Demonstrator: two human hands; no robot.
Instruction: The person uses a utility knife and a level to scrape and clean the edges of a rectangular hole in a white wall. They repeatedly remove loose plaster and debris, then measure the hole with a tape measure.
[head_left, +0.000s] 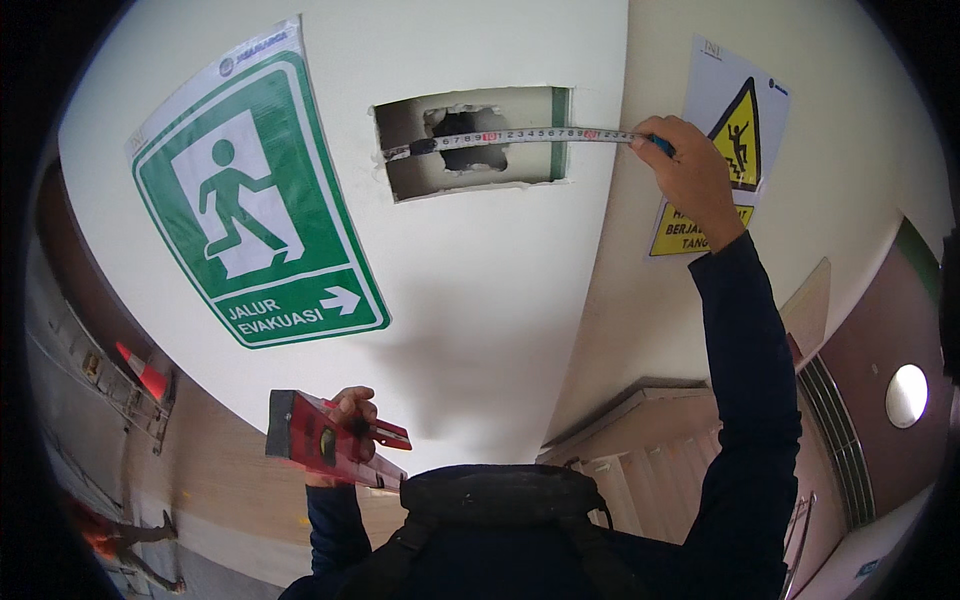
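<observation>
My right hand (pixel 690 175) is raised to the wall corner, its fingers closed on a tape measure; a bit of blue shows at the fingertips. From there the pulled-out blade (pixel 540 134) runs leftward across a rectangular cutout (pixel 420 185) in the white wall, its far end lying inside the opening. Behind the blade, a ragged dark hole (pixel 462 125) breaks the back of the recess. Lower down, my left hand (pixel 352 408) grips a red spirit level (pixel 318 445) with a dark end cap. A slim red tool (pixel 388 433), its kind unclear, sticks out from the same fingers.
A green evacuation sign (pixel 250 200) hangs left of the cutout, and a yellow warning sign (pixel 745 140) is behind my right hand. Stairs (pixel 650 470) lie below right. At lower left are a traffic cone (pixel 140 370), a ladder (pixel 100 370) and another person (pixel 120 535).
</observation>
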